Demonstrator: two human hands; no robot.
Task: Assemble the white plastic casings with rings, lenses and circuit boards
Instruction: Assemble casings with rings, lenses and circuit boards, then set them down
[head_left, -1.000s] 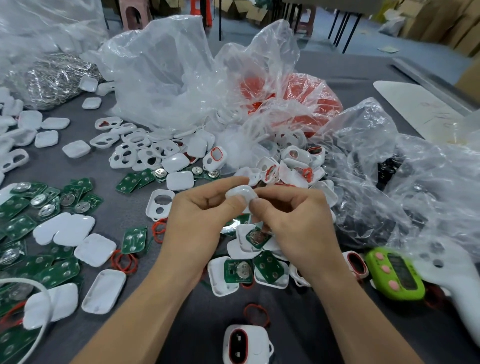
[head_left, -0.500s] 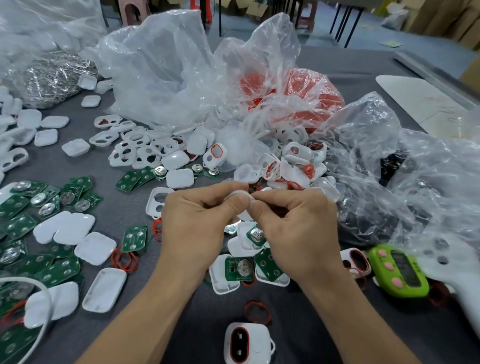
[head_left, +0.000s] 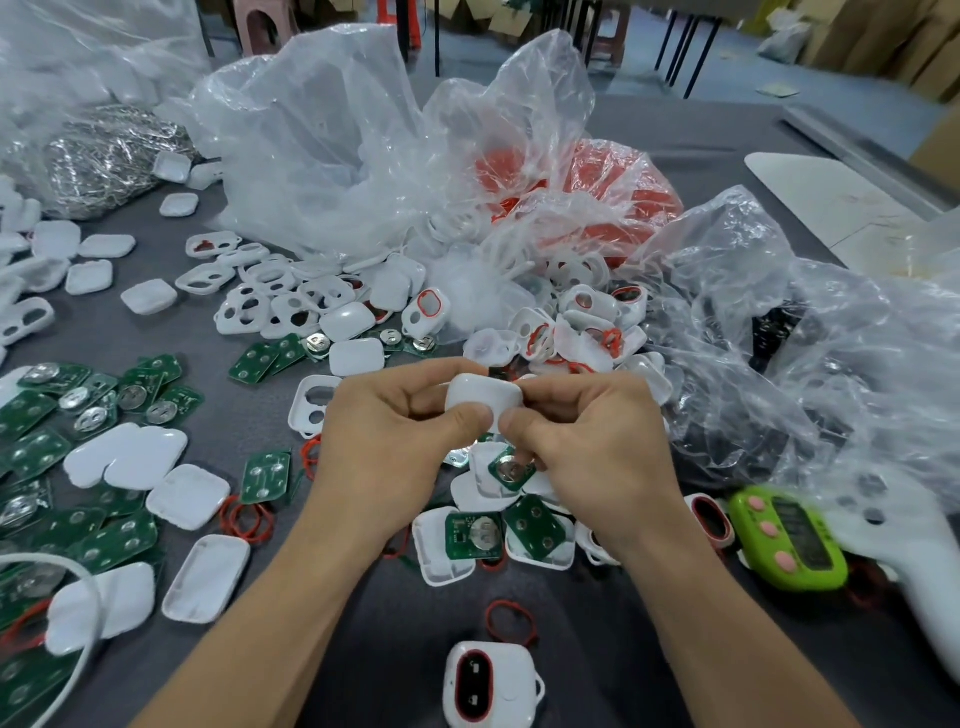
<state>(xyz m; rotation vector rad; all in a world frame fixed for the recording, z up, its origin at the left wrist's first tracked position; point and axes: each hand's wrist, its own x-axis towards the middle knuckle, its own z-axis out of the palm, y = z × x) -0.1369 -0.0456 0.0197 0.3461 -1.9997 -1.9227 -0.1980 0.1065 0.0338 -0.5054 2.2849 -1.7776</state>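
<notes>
One casing (head_left: 483, 397) sat above the table's (head_left: 363, 649) middle, and two hands had it: left hand (head_left: 384, 447) and right hand (head_left: 597, 457) both pinched it, fingers curled. One ringed casing (head_left: 488, 686) lay at the near edge, with one ring (head_left: 511, 621) beside it.

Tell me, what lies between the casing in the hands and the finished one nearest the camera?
Head view: below the held casing, open casing halves holding green circuit boards, then a loose red ring just before the finished casing.

Even, soft overhead light, faint shadows on the grey table (head_left: 363, 649), glare on clear plastic bags (head_left: 322, 156), wide-angle bending at edges, slight softness.
</notes>
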